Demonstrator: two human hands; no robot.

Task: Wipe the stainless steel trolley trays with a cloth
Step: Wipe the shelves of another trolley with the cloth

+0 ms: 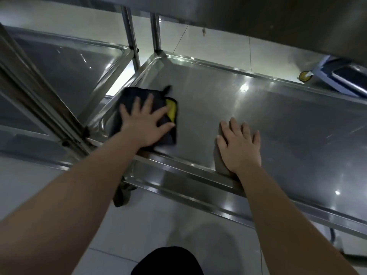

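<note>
2 hands flat on tray (pixel 278 124) | left hand (pixel 146 124) spread, pressing cloth (pixel 129 98) beneath it | right hand (pixel 239 147) straight-fingered, holding nothing, right of cloth

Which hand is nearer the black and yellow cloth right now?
Left. The left hand presses flat on the cloth; the right hand rests on the bare tray to the cloth's right, not touching it.

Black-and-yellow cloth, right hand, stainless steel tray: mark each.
Black-and-yellow cloth (pixel 129 94): head view, black corner.
Right hand (pixel 240 147): head view, its back.
Stainless steel tray (pixel 288 126): head view, bare floor.
</note>
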